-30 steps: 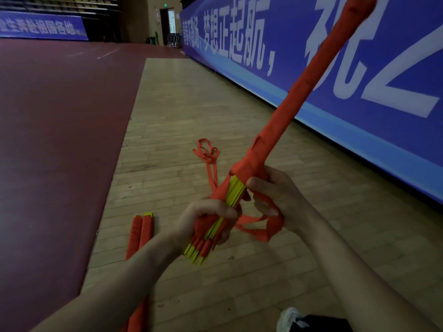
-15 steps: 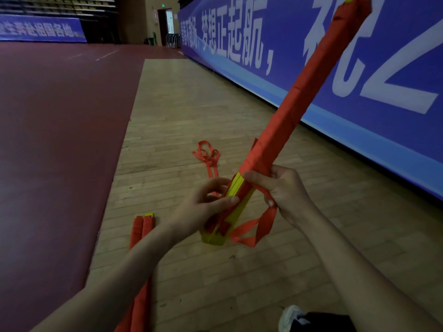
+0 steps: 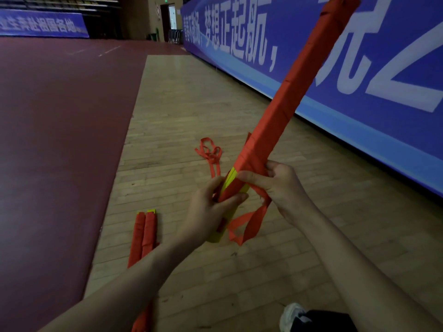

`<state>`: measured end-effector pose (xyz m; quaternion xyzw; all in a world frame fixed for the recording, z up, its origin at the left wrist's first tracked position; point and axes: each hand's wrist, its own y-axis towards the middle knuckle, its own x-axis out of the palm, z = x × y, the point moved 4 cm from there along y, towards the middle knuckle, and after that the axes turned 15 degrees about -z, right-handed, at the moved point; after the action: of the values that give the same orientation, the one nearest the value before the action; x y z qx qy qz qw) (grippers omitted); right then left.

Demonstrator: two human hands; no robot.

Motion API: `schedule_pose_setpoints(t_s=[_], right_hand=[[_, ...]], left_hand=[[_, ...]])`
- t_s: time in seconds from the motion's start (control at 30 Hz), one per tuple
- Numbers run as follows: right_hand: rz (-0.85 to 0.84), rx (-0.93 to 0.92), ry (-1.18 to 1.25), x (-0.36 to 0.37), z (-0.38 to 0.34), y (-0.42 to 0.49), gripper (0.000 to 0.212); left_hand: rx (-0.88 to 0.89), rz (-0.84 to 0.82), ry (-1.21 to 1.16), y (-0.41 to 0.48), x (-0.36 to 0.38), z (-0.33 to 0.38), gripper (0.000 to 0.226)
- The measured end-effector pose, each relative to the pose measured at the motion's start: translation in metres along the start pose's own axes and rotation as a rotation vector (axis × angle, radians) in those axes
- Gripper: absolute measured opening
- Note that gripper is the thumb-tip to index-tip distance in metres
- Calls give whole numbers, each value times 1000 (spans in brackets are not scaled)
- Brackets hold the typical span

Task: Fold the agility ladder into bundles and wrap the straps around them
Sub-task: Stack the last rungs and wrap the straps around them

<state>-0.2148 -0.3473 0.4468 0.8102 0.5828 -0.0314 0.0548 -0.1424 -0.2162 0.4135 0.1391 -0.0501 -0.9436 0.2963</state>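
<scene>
A long ladder bundle point(image 3: 282, 101) of yellow rungs wound in orange strap slants up to the right, its top at the frame's upper edge. My left hand point(image 3: 208, 212) grips its lower end, where bare yellow rungs show. My right hand point(image 3: 280, 185) pinches the orange strap point(image 3: 249, 224) against the bundle just above; a loose loop of that strap hangs below the hand. A further length of strap point(image 3: 209, 152) trails off on the floor behind my hands.
Two wrapped orange bundles point(image 3: 143, 233) lie side by side on the wooden floor point(image 3: 191, 104) at lower left, partly hidden by my left forearm. A blue banner wall point(image 3: 359, 80) runs along the right. Dark red court surface point(image 3: 60, 128) fills the left. A white shoe point(image 3: 291, 315) shows at the bottom.
The bundle's lower end has turned in my left hand, now showing a flat yellow face. My right hand has moved up the bundle with the strap, and the hanging loop has lengthened.
</scene>
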Motion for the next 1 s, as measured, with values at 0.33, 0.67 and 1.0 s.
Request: schedule_pose_setpoints(t_s=[0.33,0.67,1.0], right_hand=[[-130,-41,68,-4,-6,-6,34],[-437,-116,291,8,-9,-8,65],[-129,-42,53,-3,-14,-6,27]], left_hand=[[-11,-153,-341,-2,-3,13,38],[-1,-515,-713,-11,11,9,62],[-55,-218,-233,-5,15,9,20]])
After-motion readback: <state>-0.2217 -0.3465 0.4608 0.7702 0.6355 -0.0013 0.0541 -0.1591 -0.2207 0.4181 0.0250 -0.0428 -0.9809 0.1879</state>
